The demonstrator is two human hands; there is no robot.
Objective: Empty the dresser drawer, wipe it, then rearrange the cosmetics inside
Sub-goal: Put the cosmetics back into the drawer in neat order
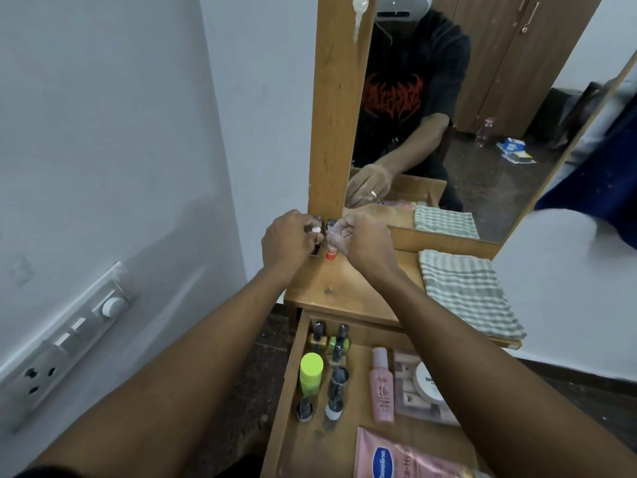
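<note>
Both hands meet at the centre of the view, almost touching, over the back left corner of the wooden worktop, right against the foot of the mirror frame. The left hand is curled round a small pink-capped bottle, with only the pale cap showing between its fingers. The right hand has its fingers bent and pinches the top of an orange-red bottle, whose base stands on the worktop. A dark cap shows just above those fingers, and I cannot tell whether it belongs to that bottle.

The drawer stands pulled open at 5 o'clock and holds cosmetics. Several dark-capped nail polish bottles stand along its left side, and a lime-capped bottle is among them. A pink bottle lies to their right, beside a palette with a white round jar on top of it. A pink Vaseline pack lies nearest the camera.

At 3 o'clock a striped cloth lies folded on the worktop. The mirror fills 1 o'clock, a key hangs on the frame at 12 o'clock, and a switch panel is on the wall at 8 o'clock.
</note>
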